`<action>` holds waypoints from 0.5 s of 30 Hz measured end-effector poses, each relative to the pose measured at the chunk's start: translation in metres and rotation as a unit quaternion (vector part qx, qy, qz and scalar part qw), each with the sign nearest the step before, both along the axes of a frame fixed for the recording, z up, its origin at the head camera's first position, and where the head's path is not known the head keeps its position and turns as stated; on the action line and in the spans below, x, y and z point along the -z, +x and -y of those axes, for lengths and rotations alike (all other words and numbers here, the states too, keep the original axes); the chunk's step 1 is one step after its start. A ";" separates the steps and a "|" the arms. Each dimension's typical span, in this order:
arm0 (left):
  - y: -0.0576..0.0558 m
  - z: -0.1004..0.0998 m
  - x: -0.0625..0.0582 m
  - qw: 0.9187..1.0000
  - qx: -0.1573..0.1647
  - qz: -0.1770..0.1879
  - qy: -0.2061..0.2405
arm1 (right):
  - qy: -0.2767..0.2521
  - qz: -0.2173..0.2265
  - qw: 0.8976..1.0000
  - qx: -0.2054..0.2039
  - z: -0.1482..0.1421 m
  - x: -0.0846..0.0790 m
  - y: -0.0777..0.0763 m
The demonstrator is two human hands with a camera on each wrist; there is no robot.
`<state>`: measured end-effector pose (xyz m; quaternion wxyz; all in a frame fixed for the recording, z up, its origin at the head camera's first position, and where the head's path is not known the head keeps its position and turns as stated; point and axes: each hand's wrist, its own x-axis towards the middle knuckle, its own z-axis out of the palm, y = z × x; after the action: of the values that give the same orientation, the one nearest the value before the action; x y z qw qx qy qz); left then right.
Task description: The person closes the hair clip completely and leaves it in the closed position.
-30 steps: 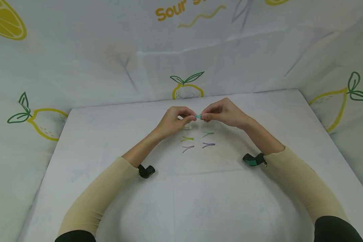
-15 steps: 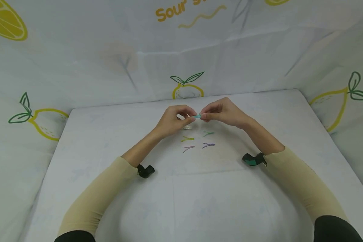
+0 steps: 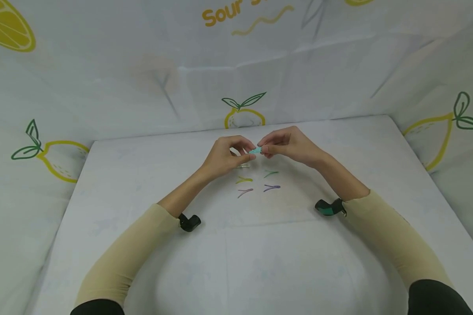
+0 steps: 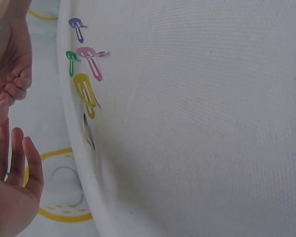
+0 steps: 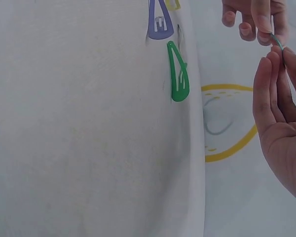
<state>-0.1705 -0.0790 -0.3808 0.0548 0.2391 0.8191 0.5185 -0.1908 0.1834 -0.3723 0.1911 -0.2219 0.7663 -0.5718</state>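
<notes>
Both hands pinch one small teal snap hair clip (image 3: 255, 150) between thumb and fingertips, above the far part of the table. My left hand (image 3: 227, 155) has its end on the left; my right hand (image 3: 287, 144) has the right end. In the right wrist view the clip (image 5: 276, 40) shows edge-on as a thin bent strip. Below the hands lie a white clip (image 3: 243, 166), a yellow clip (image 3: 244, 180), a pink clip (image 3: 245, 191), a green clip (image 5: 180, 74) and a purple clip (image 5: 160, 24). The yellow, pink, green and purple ones are spread open.
A white cloth covers the table (image 3: 260, 262). Behind it hangs a white curtain (image 3: 142, 96) with lemon drawings, close beyond the hands. Black wrist cameras sit under both sleeves, the left camera (image 3: 190, 223) and the right camera (image 3: 328, 208).
The teal clip has tilted and shows more of its flat face now. The right fingertips have shifted slightly left over it. The clips on the table lie as before.
</notes>
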 end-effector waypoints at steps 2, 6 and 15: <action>0.000 0.000 0.000 1.000 -0.001 0.001 0.004 | 0.005 -0.002 1.000 0.000 0.000 0.001 0.000; 0.001 0.000 0.001 1.000 -0.002 0.006 0.010 | 0.019 -0.008 1.000 0.006 0.000 0.001 0.000; 0.001 0.001 0.002 1.000 -0.003 0.002 0.006 | 0.042 -0.029 0.998 0.024 0.003 -0.001 0.002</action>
<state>-0.1697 -0.0804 -0.3830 0.0535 0.2360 0.8165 0.5243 -0.1886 0.1806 -0.3715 0.1645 -0.2120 0.8000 -0.5367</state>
